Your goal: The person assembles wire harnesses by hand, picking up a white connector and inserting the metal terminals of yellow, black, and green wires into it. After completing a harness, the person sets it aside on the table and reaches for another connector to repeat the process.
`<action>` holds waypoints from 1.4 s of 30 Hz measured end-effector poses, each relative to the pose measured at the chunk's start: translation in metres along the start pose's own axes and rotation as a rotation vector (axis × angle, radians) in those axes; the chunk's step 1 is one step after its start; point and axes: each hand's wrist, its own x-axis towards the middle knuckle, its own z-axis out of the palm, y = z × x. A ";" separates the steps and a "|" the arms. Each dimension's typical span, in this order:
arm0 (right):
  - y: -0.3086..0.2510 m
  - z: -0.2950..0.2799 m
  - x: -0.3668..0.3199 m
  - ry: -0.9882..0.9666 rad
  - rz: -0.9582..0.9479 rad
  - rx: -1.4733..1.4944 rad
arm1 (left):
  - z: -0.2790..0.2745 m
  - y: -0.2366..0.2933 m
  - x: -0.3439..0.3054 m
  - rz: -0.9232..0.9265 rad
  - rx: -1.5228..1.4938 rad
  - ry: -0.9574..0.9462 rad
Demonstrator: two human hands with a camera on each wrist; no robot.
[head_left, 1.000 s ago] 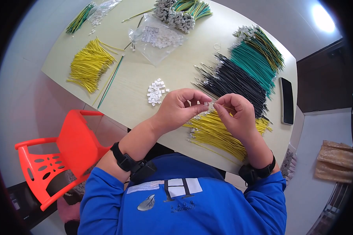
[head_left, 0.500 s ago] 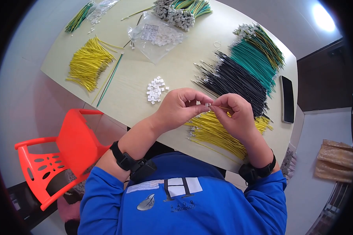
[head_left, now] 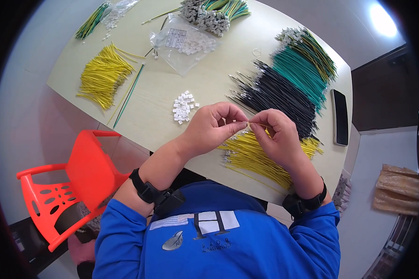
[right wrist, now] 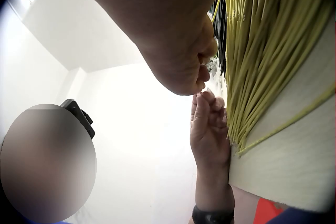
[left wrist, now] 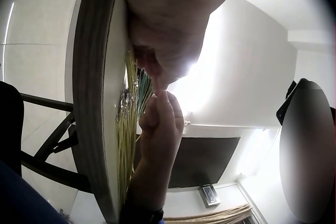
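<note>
Over the table's near edge, my two hands meet fingertip to fingertip. The left hand (head_left: 212, 128) pinches a small white connector housing between thumb and index finger; the fingertips now hide most of it. Opposite, the right hand (head_left: 278, 137) pinches a thin yellow wire (head_left: 265, 126) close to its end, and that end points at the housing. Under the right hand lies a bundle of yellow wires (head_left: 251, 156) with metal-tipped ends. To the left of the hands is a small pile of white connector housings (head_left: 183, 108).
Black wires (head_left: 277, 97), green wires (head_left: 300, 74) and a phone (head_left: 340, 117) lie on the right. Farther back are a clear bag of housings (head_left: 184, 44) and wires with housings (head_left: 214, 16). More yellow wires (head_left: 104, 74) lie left, near a red chair (head_left: 88, 172).
The right hand has brought the yellow wire's end leftward to the white housing in the left hand. The fingertips have closed together, and the housing has become mostly covered.
</note>
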 end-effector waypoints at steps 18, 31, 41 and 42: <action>-0.001 -0.002 0.002 -0.042 -0.042 -0.040 | 0.000 0.002 0.000 0.088 0.079 0.017; -0.003 -0.001 0.002 -0.124 0.028 -0.035 | 0.002 -0.003 0.000 0.135 0.099 0.011; -0.002 0.002 0.001 -0.096 -0.042 -0.056 | 0.002 -0.001 -0.001 0.111 0.146 0.008; -0.002 0.003 0.001 -0.091 -0.050 -0.058 | 0.001 0.000 -0.001 0.109 0.150 0.007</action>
